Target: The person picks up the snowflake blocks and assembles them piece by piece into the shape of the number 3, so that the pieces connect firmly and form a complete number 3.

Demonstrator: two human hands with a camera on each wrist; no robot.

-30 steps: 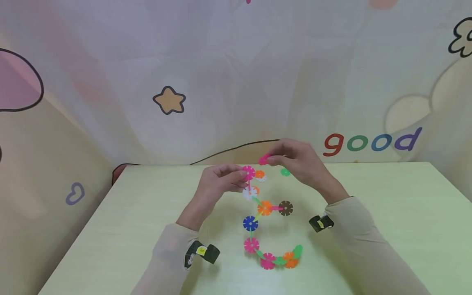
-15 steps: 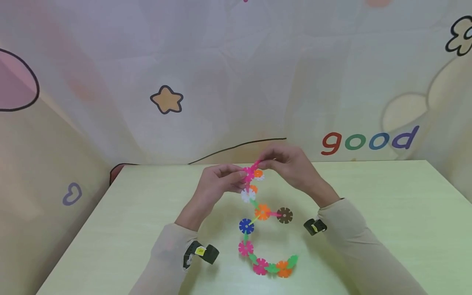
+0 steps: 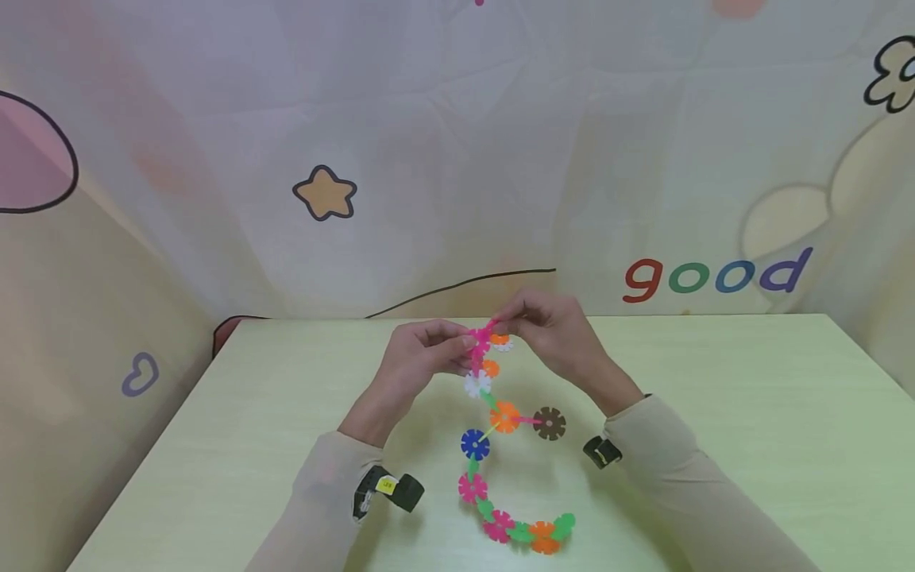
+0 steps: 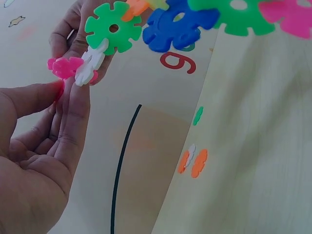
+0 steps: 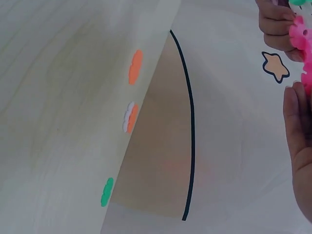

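Note:
In the head view a chain of notched plastic flower discs hangs above the table. My left hand pinches its top pink disc between thumb and fingers. Another pink disc is pinched edge-on by my right hand, and it meets the top disc; how deep the slots engage is hidden by the fingers. Below follow a white disc, an orange disc with a brown disc branching right, and a blue disc. Pink, green and orange discs curve rightward at the bottom.
Near the table's back edge lie loose discs: an orange one, a white one against an orange one, and a green one. A printed cloth hangs behind the pale table.
My right hand has come down and left, bringing its pink disc from apart to the chain's top disc. The lower chain has swung slightly down and left. My left hand stays nearly in place.

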